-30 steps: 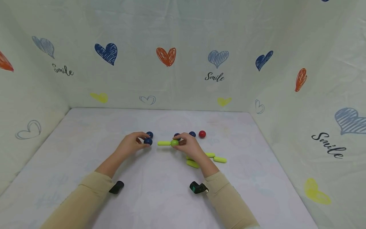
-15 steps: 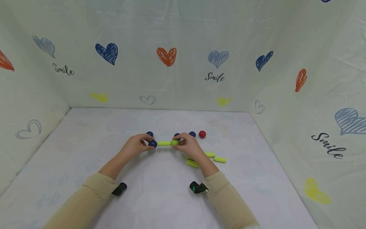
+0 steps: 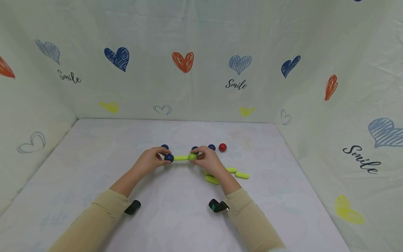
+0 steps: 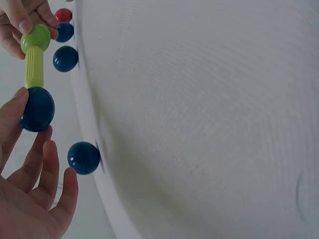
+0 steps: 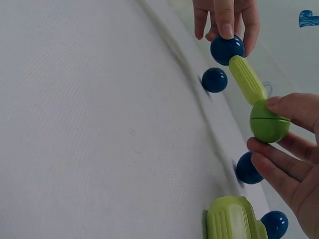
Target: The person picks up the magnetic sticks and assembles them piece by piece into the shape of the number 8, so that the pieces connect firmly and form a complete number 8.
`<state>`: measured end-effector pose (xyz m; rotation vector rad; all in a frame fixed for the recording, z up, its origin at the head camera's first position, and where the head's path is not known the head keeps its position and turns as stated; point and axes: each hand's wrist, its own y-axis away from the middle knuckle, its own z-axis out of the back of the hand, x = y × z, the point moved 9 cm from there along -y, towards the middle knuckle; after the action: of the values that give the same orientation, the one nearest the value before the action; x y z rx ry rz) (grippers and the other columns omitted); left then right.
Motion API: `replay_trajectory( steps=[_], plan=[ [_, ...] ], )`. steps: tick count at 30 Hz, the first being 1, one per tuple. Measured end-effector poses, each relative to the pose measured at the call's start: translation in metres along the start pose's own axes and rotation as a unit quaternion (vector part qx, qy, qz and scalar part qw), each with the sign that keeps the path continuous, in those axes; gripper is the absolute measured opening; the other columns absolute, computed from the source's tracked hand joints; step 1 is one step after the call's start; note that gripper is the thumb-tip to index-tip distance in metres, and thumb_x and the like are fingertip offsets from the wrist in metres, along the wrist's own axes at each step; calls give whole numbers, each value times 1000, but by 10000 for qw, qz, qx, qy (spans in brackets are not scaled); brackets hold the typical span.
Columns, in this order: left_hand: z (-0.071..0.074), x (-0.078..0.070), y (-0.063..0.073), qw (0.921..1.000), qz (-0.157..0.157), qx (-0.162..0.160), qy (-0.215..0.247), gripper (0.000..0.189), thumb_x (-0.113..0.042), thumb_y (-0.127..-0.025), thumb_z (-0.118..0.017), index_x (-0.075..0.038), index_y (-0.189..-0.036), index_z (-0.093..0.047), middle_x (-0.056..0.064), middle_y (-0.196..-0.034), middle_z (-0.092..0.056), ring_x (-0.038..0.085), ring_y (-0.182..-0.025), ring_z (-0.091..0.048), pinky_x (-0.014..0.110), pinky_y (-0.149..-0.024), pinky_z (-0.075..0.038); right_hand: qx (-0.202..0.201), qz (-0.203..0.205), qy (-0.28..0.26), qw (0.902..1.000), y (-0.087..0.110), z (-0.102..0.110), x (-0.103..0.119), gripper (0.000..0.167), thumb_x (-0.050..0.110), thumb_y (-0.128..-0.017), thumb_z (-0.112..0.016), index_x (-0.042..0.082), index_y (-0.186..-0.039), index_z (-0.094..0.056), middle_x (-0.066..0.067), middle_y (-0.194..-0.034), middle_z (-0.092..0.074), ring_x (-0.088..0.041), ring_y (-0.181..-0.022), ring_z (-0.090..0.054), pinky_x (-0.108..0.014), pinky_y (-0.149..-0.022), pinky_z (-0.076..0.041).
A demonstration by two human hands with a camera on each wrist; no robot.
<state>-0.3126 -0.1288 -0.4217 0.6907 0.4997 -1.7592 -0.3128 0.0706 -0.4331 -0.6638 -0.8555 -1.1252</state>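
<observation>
My left hand [image 3: 151, 159] pinches a dark blue ball [image 4: 38, 109] between thumb and fingers. A light green ball [image 5: 269, 121] is pinched by my right hand [image 3: 207, 160]. Between the two balls runs a ribbed yellow-green rod [image 3: 181, 158], one end at each ball, so the three form a straight line held over the table. Just behind the left fingers another blue ball [image 4: 83, 158] sits on the table. A further blue ball [image 5: 249, 168] lies behind the right fingers, partly hidden in the head view.
On the white table [image 3: 176, 217], a blue ball [image 3: 212, 147] and a red ball [image 3: 223, 147] lie behind the right hand. Several yellow-green rods [image 3: 242, 175] lie around the right wrist, some partly covered. A cloth wall [image 3: 207, 94] printed with hearts stands behind.
My left hand has moved right with the blue ball, bringing it from apart to meet the rod's free end. The right hand has stayed in place with the green ball.
</observation>
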Motion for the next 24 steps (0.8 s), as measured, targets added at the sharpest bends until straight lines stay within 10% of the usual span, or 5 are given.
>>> replay_trajectory(
  steps=[24],
  plan=[
    [-18,17,-13,9988,255,350,-240,34,-17,-82,-80,-9,-113,-68,9,-103,-66,25,-90,-58,40,-76,-48,217,-535,506,9970,-10,-11,-14,30,11,-85,-77,13,-114,-69,-2,-110,-61,-17,-89,-59,-29,-72,-51]
  ],
)
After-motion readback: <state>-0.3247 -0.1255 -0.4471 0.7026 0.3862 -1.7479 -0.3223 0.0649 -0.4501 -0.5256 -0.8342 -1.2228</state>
